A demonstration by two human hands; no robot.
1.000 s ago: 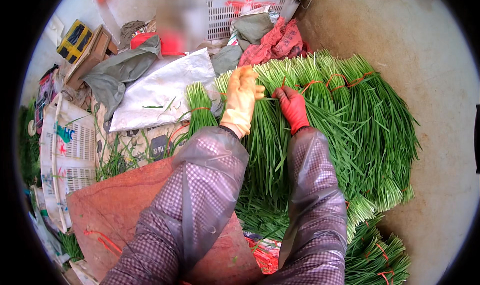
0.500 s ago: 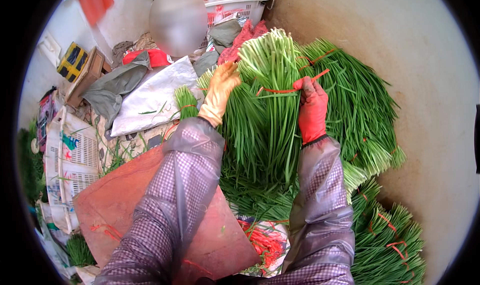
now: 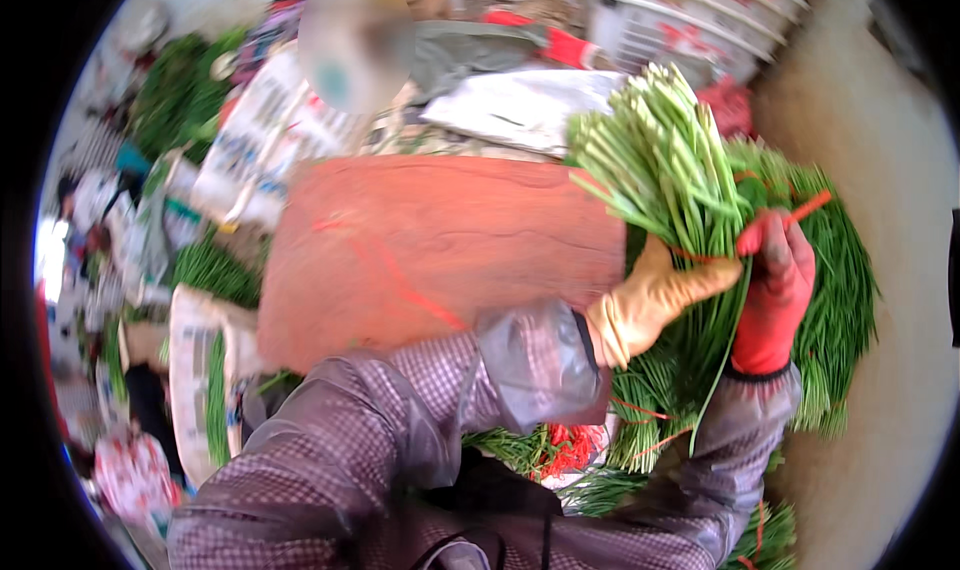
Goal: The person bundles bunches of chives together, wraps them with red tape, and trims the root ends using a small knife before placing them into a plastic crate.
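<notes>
A bundle of garlic chives (image 3: 668,170) stands up between my hands, its pale cut ends pointing up and tilted to the left. My left hand (image 3: 655,315), in a pale orange glove, is wrapped around the bundle below a red tie, its thumb stretched to the right. My right hand (image 3: 778,290), in a red glove, is closed at the bundle's right side, pinching the red tie strip (image 3: 808,207), whose end sticks out past the fingers. The bundle's leaves hang down behind my left hand, partly hidden.
A reddish board (image 3: 450,240) lies left of my hands. More chive bundles (image 3: 840,310) are heaped at the right by the wall. White baskets (image 3: 690,20) are stacked at the back. Loose red ties (image 3: 572,450) lie near my body. A white sack (image 3: 520,110) lies beyond the board.
The view has swung to the left. My left hand has gone from beside the chives to gripping the bundle. The bundle now tilts left; my right hand still pinches the tie.
</notes>
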